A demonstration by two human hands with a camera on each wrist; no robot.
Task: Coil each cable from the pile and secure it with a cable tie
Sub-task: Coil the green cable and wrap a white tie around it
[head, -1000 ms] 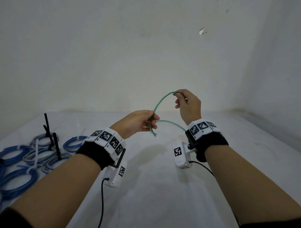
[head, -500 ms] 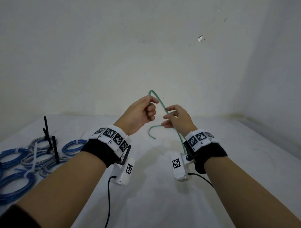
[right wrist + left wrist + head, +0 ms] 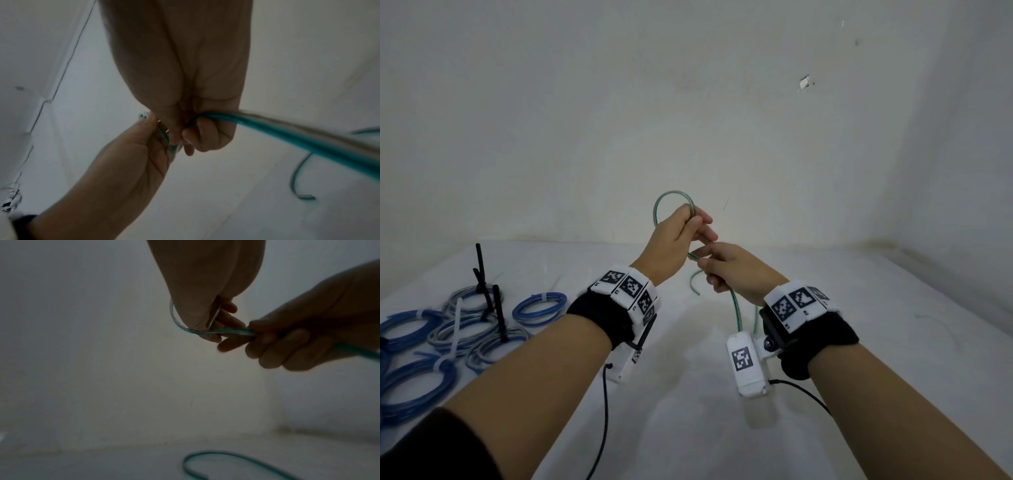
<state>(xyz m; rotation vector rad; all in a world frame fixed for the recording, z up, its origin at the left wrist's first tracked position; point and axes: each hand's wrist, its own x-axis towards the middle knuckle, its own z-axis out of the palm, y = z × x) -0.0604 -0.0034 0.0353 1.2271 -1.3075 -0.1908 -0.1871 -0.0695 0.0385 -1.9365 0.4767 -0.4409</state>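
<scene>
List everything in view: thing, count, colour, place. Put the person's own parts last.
green cable: one, translucent green, looped above the left hand, trailing down to the table
coiled cables: several, blue and grey-blue, tied, table's left side
cable ties: a few, black and white, standing up from those coils
table: one, white
wrist cameras: two, white, under the wrists
wristbands: two, black with white marker tags
left hand: grips the loop
right hand: pinches the cable below it
</scene>
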